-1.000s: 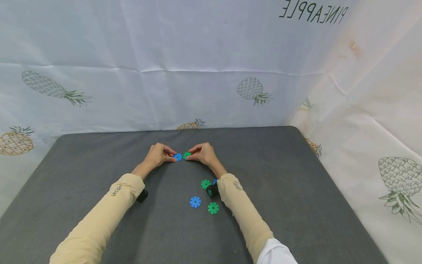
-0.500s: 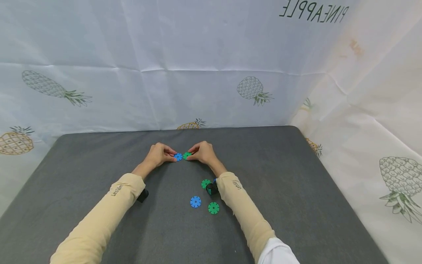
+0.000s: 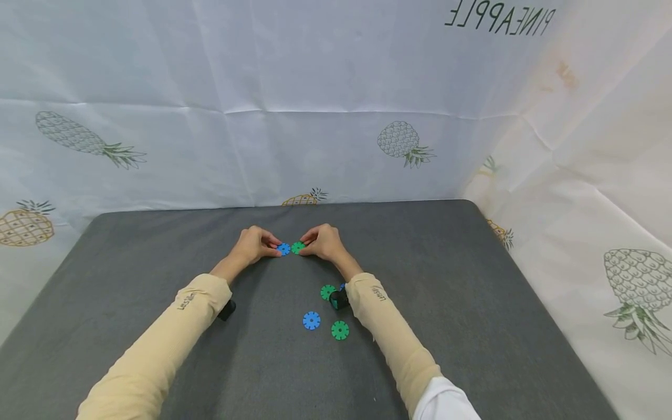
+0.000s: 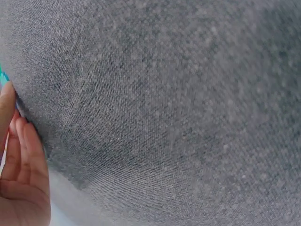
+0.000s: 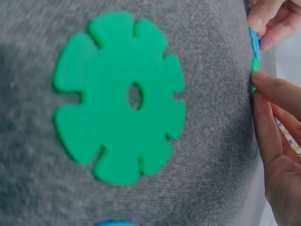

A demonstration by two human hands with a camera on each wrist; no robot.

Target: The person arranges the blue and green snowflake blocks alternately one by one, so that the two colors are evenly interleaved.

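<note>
My left hand [image 3: 253,245] pinches a blue notched disc [image 3: 284,249] between thumb and fingers, toward the far side of the table. Opposite it, my right hand [image 3: 324,244] pinches a green notched disc [image 3: 297,248] by its right side. The two discs are edge to edge, close over the cloth. In the right wrist view the green disc [image 5: 255,66] meets the lower end of the blue disc [image 5: 254,43]. Only a sliver of blue [image 4: 4,78] shows past the left thumb in the left wrist view.
Nearer on the grey cloth [image 3: 262,361] lie a blue disc [image 3: 311,321], a green disc [image 3: 340,330] and another green disc [image 3: 327,291]. One more blue disc [image 3: 343,286] is mostly hidden by the right wrist camera [image 3: 338,299]. A white pineapple-print curtain [image 3: 336,157] hangs behind.
Both hands keep their pinch on the discs and stay nearly in place. The right hand and forearm have shifted very slightly; the loose discs lie as before.
</note>
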